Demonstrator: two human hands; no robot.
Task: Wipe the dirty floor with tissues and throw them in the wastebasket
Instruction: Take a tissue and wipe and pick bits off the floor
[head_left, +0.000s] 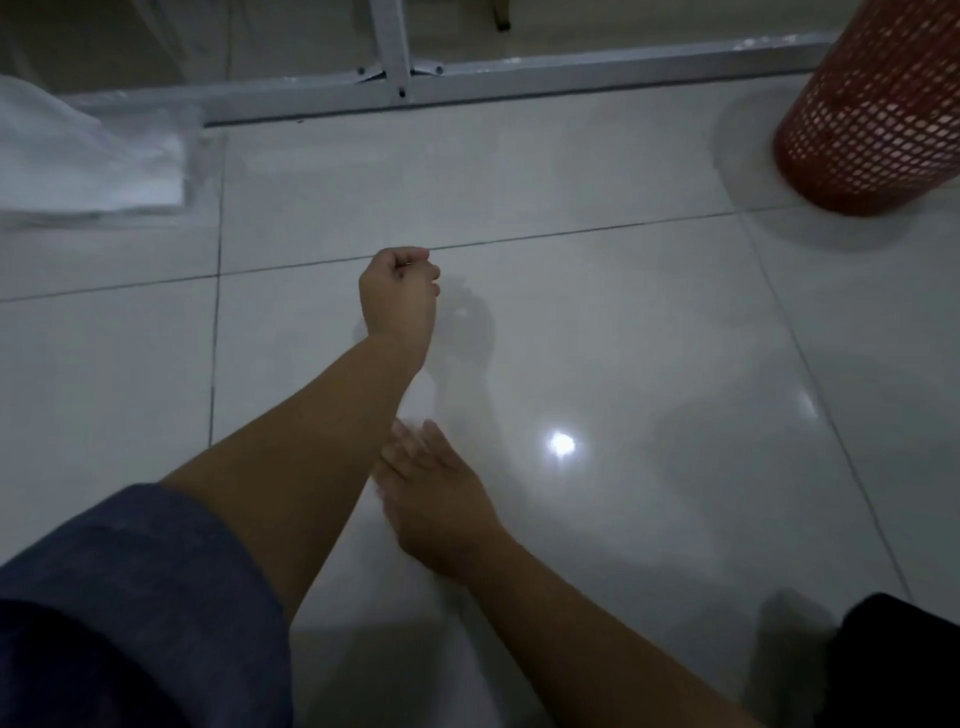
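Left hand (399, 291), fingers curled into a fist, nothing visible inside; right hand (434, 499) nearer, fingers loosely spread — tissues (88, 171) far left of fist, red wastebasket (872, 114) far right, floor (623, 338) beneath.

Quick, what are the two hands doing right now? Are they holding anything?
Left hand: fingers curled into a fist, no tissue visible in it.
Right hand: fingers relaxed and open, blurred, holding nothing I can see.

Two bare hands, left hand (399, 291) and right hand (434, 499), one red mesh wastebasket (867, 114), one pack of white tissues (88, 166), one white metal frame (467, 83), one blue sleeve (135, 597), one tiled floor (623, 338)
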